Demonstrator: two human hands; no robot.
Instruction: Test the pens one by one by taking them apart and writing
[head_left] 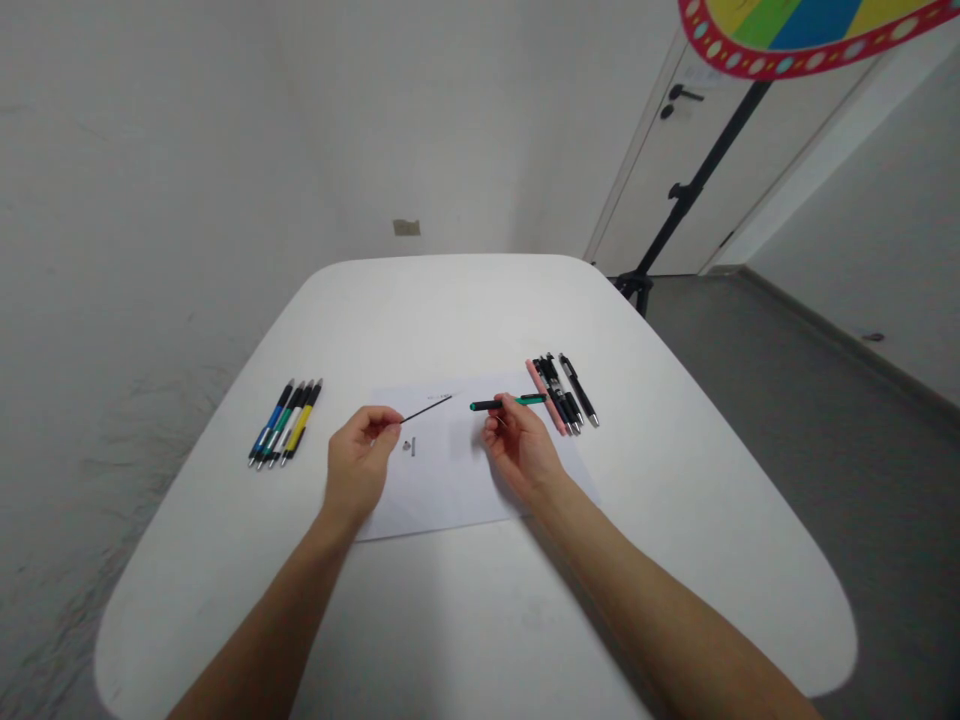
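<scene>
My left hand (364, 455) pinches one end of a thin dark pen refill (427, 409), which points up and to the right over the paper. Between the fingers of my right hand (525, 445) is a green and black pen barrel (487, 405), held nearly level with its black end toward the refill. A gap separates the two parts. Below the refill, a small metal spring (413, 447) and a tiny pen tip (406, 446) lie on the white sheet of paper (442, 500). My fingers hide part of the barrel and the refill's near end.
Several pens (285, 425) with coloured barrels lie side by side at the left of the white table (450, 310). Several black pens (562, 390) and a pink pen (545, 397) lie at the right. A colourful wheel (795, 30) on a black stand (705, 170) rises beyond the table.
</scene>
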